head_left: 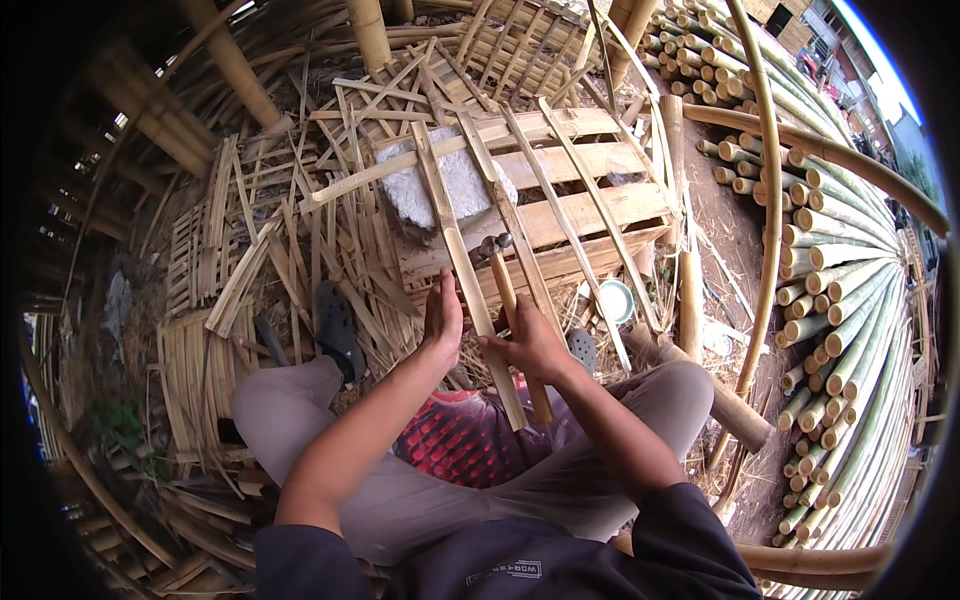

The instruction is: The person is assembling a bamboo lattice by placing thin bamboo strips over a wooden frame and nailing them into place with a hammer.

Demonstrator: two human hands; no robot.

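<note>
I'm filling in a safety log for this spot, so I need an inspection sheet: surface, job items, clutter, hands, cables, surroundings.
Surface: slatted wooden crate with a grey-white block at its left end; several long bamboo strips lie across.
Job items: hammer with a wooden handle, beside the nearest bamboo strip.
Clutter: loose bamboo pieces scattered on the left; a pale round container right of the knees' midline.
Hands: right hand grips the hammer; left hand is open alongside the nearest strip, contact unclear.
Cables: nothing seen.
Surroundings: stacked bamboo poles on the right; an upright bamboo post beyond the crate.
</note>
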